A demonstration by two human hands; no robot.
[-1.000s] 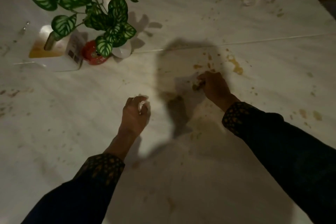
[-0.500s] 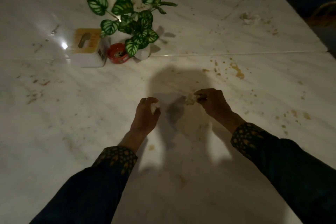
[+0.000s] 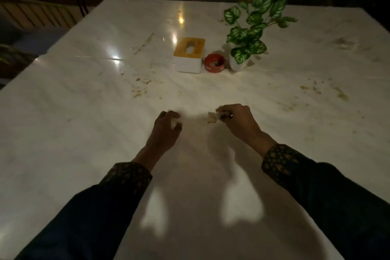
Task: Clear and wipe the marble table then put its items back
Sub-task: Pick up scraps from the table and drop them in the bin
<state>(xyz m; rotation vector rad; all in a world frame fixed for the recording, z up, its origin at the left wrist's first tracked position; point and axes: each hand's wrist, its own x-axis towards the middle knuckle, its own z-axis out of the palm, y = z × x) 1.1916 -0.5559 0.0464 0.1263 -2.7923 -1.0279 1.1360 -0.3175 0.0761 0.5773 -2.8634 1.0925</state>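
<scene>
My right grip [image 3: 236, 119] pinches a soiled tissue scrap [image 3: 212, 116], left grip [image 3: 166, 127] curls round another wad; both prob. light, soft, tear-prone, so pinch w/ fingertips above the desk [image 3: 84, 133].

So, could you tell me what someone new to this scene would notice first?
Probably the two hands low at the centre: the left hand curls round a white scrap, and the right hand pinches a soiled tissue. Next, the leafy plant at the far right, beside a red dish and a tissue box. Brownish stains speckle the marble table.
</scene>
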